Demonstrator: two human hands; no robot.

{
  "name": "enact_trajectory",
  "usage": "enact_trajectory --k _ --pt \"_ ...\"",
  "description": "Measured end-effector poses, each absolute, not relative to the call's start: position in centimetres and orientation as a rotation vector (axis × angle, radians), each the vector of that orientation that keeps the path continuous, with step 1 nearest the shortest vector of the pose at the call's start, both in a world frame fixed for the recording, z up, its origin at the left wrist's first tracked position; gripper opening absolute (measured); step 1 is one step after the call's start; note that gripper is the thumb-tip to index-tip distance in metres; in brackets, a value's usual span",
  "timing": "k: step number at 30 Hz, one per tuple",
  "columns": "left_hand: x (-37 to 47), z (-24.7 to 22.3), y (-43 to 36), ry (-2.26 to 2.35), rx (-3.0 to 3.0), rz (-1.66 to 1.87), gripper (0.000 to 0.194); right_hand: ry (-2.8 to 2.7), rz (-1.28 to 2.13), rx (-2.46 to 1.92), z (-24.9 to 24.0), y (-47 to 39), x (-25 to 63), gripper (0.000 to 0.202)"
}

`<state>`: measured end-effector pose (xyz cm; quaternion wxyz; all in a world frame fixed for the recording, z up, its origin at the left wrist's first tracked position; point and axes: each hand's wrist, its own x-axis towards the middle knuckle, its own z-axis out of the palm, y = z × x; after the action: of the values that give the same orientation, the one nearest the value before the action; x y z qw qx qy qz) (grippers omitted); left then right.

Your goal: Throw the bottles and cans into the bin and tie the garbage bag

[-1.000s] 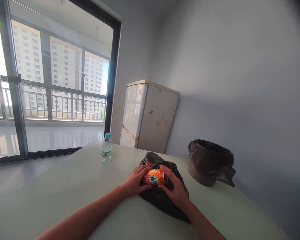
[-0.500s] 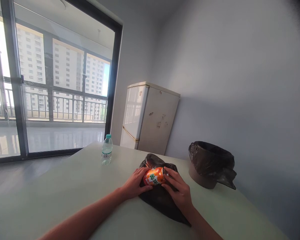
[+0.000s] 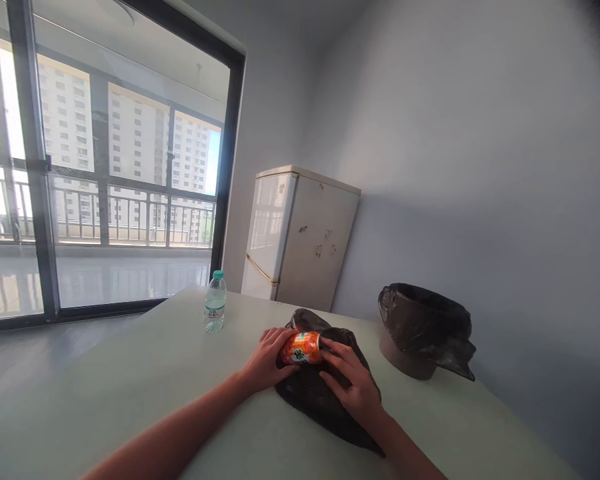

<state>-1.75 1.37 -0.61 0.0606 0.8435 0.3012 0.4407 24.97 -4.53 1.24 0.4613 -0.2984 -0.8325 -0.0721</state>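
An orange drink can (image 3: 301,348) with green and white lettering lies on its side over a black plastic bag (image 3: 325,403). My left hand (image 3: 270,360) is closed round the can's left end, its thumb along the near side. My right hand (image 3: 351,379) is at the can's right end, fingers stretched and apart over the bag. Its fingertips are close to the can's rim; whether they touch it I cannot tell. The bag lies crumpled on the pale table (image 3: 200,407), partly hidden under both hands.
A clear bottle (image 3: 215,303) with a teal cap stands upright at the table's far left. To the right stands a bin (image 3: 405,360) with a black bag liner (image 3: 425,327) folded over its rim. Beyond the table are a white fridge (image 3: 315,240) and a glass sliding door (image 3: 130,167).
The can has shifted slightly left and rolled, so its lettering is turned differently. My right hand's fingers have loosened from the can's right end. My left hand still holds it.
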Motion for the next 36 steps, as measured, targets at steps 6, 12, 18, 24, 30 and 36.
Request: enact_trajectory --k 6,12,18,24,30,36 --pt "-2.9 -2.1 4.7 1.407 1.956 1.645 0.057 -2.026 -0.139 -0.764 1.3 -5.0 24.6 0.036" --pt "-5.7 -3.5 8.0 1.640 1.695 1.515 0.050 -2.055 -0.103 -0.766 1.3 -5.0 24.6 0.028" --pt "-7.8 -4.4 9.8 1.706 1.538 1.474 0.047 -2.104 -0.039 -0.771 1.2 -5.0 24.6 0.021" --pt "-8.7 -4.4 10.3 1.735 1.421 1.468 0.052 -2.121 -0.021 -0.756 1.2 -4.9 24.6 0.022" --pt "-9.5 -3.8 10.4 1.776 1.383 1.452 0.046 -2.159 0.010 -0.746 1.2 -4.9 24.5 0.022" --pt "-10.2 -3.6 10.6 1.836 1.315 1.459 0.043 -2.168 0.025 -0.756 1.4 -5.0 24.4 0.020"
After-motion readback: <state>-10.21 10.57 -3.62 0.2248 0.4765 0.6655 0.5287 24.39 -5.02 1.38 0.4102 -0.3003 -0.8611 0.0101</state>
